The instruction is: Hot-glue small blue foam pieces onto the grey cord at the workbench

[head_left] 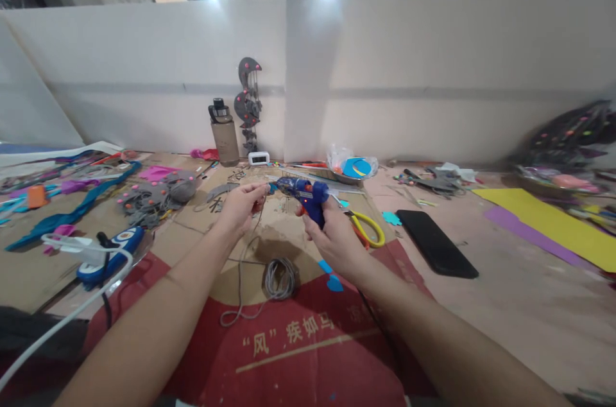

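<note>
My right hand [334, 227] is wrapped around the handle of a blue hot glue gun [312, 197], whose nozzle points left. Close to that nozzle, my left hand [242, 205] pinches a small blue piece [273, 188] with a grey cord hanging below it. Whether the nozzle touches the piece I cannot tell. A coil of grey cord [280, 280] lies on the cardboard [250, 246] beneath my hands. Blue cut-outs [334, 283] rest just under my right wrist. Behind the right hand are yellow-handled scissors [369, 229], partly hidden.
To the right lie a black phone [436, 243] and yellow sheet [553, 221]. A blue power strip [110, 256] with a white cable is at left. A bottle [224, 134], small white clock [258, 158] and dish of cut-outs [353, 169] stand along the white partition [409, 73].
</note>
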Tool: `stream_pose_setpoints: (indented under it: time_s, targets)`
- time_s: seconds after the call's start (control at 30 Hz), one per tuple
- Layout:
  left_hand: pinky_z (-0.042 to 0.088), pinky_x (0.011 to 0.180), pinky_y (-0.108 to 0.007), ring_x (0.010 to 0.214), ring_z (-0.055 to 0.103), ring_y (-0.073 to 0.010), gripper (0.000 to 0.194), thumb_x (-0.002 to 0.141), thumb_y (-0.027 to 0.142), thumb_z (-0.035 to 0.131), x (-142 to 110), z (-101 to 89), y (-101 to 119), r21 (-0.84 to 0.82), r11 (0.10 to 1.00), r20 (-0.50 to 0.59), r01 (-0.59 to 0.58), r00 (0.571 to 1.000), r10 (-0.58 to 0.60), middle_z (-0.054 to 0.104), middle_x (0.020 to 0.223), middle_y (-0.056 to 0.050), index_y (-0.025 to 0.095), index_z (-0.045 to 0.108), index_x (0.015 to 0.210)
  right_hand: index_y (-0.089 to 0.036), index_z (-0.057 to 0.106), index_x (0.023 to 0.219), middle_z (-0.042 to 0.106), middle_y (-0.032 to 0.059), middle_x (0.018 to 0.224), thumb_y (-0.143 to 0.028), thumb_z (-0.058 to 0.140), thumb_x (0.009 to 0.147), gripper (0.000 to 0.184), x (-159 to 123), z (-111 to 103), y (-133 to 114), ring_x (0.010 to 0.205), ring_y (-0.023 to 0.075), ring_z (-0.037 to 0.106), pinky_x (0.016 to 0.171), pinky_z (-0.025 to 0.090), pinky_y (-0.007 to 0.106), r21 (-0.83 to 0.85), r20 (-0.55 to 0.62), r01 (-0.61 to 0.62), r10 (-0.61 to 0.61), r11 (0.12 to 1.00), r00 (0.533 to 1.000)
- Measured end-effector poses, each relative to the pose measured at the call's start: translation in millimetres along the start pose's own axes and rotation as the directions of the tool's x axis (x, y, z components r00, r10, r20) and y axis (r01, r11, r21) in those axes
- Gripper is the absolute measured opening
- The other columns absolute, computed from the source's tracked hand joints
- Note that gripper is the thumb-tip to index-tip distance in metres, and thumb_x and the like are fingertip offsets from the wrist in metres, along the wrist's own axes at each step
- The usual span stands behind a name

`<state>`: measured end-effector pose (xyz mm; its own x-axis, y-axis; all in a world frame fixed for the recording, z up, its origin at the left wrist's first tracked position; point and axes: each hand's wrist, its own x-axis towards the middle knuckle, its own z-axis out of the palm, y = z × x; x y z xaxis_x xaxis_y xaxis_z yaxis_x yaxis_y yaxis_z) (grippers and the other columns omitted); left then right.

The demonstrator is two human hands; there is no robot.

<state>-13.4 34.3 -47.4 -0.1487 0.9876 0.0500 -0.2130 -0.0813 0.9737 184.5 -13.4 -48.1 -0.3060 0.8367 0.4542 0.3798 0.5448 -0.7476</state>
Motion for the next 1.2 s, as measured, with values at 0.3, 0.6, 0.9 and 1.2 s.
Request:
stream_pose_setpoints:
  time_s: [0.3, 0.6, 0.9, 1.2]
  targets:
    - [0.024, 0.044, -0.019, 0.045, 0.037, -0.0044, 0.034, 0.051, 0.038, 0.082, -2.3, -0.2, 2.5, -0.054, 0.998, -0.017, -0.02, 1.0, 0.019, 0.047, 0.049, 0.004, 0.013, 0.066, 0.068, -0.016, 0.051, 0.104, 0.063, 0.0092, 0.095, -0.022, 0.044, 0.085, 0.022, -2.6, 0.3, -4.7, 0.085, 0.0203, 0.06, 0.078, 0.046, 0.033, -0.165, -0.042, 0.056, -0.063, 0.985, 0.997]
    - [0.024, 0.045, -0.021, 0.045, 0.036, -0.0049, 0.036, 0.05, 0.037, 0.082, -6.5, 5.0, 6.2, -0.026, 0.999, -0.023, -0.043, 0.999, 0.042, 0.05, 0.05, 0.003, 0.013, 0.07, 0.073, -0.017, 0.05, 0.105, 0.063, 0.0099, 0.095, -0.026, 0.043, 0.087, 0.021, -2.2, 1.6, -4.4, 0.086, 0.022, 0.06, 0.079, 0.046, 0.035, -0.155, -0.043, 0.009, -0.016, 0.988, 0.999]
    - [0.026, 0.047, -0.023, 0.048, 0.039, -0.0068, 0.028, 0.057, 0.036, 0.078, -4.6, 4.6, 1.7, 0.098, 0.982, -0.039, -0.16, 0.986, 0.164, 0.054, 0.052, 0.001, 0.014, 0.072, 0.072, -0.018, 0.049, 0.105, 0.063, 0.0096, 0.094, -0.026, 0.043, 0.087, 0.021, -2.9, 2.3, -3.3, 0.084, 0.0219, 0.06, 0.077, 0.046, 0.035, -0.175, -0.031, 0.009, -0.015, 0.985, 0.999]
    - [0.028, 0.05, -0.024, 0.05, 0.04, -0.0079, 0.025, 0.062, 0.036, 0.075, -4.3, 2.5, 0.8, 0.203, 0.959, -0.073, -0.198, 0.974, 0.216, 0.059, 0.058, 0.0, 0.015, 0.073, 0.075, -0.017, 0.049, 0.105, 0.062, 0.0106, 0.094, -0.025, 0.042, 0.087, 0.021, -2.9, 3.3, -4.1, 0.085, 0.0225, 0.06, 0.08, 0.046, 0.037, -0.194, -0.053, 0.007, -0.018, 0.981, 0.998]
